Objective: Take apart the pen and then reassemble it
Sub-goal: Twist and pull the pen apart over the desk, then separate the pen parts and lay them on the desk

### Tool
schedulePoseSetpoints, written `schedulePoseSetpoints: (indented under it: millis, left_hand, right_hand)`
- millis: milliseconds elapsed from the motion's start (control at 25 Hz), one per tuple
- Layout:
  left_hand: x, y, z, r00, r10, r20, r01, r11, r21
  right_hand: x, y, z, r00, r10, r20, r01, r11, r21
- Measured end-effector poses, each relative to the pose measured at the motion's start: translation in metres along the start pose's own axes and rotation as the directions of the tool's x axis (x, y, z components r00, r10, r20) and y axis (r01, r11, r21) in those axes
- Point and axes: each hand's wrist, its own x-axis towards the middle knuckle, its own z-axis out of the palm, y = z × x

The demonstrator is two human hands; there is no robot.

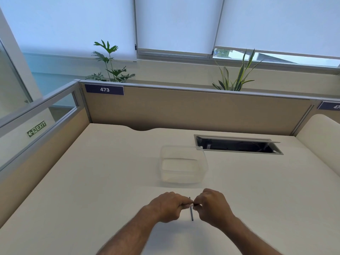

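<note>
My left hand [168, 206] and my right hand [212, 205] meet fingertip to fingertip just above the white desk [92, 181], both closed on a small pen piece [193, 204] held level between them. Most of that piece is hidden by my fingers. A thin dark rod [191, 212], a pen part, lies on the desk under my hands, pointing toward and away from me. Its far end shows just above my fingers.
A clear plastic container [184, 164] stands on the desk just beyond my hands. Behind it to the right is an open cable hatch [237, 145] in the desktop. Beige partition walls close the desk at the back and left.
</note>
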Motion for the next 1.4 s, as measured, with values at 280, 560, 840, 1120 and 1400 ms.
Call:
schedulePoseSetpoints:
  millis: [280, 560, 840, 1120, 1400]
  left_hand:
    - [-0.002, -0.001, -0.001, 1.0, -0.028, 0.008, 0.028, 0.999, 0.046]
    - [0.0, 0.002, -0.004, 0.996, -0.052, -0.067, 0.065, 0.976, 0.206]
    - [0.001, -0.003, -0.002, 0.993, -0.073, -0.095, 0.091, 0.974, 0.206]
    - [-0.001, -0.015, 0.001, 0.968, -0.111, -0.226, 0.131, 0.989, 0.071]
    - [0.0, -0.019, 0.003, 0.92, -0.174, -0.351, 0.136, 0.982, -0.132]
  right_hand:
    - [-0.001, -0.004, -0.02, 0.985, 0.053, 0.163, -0.076, 0.988, 0.134]
    - [0.003, -0.004, -0.018, 0.946, -0.069, 0.316, 0.012, 0.984, 0.177]
    - [0.004, 0.001, -0.016, 0.984, 0.073, 0.166, -0.094, 0.988, 0.123]
    - [-0.003, 0.013, -0.011, 0.942, 0.334, 0.029, -0.32, 0.87, 0.374]
    - [-0.008, 0.02, -0.001, 0.82, 0.553, 0.145, -0.542, 0.67, 0.507]
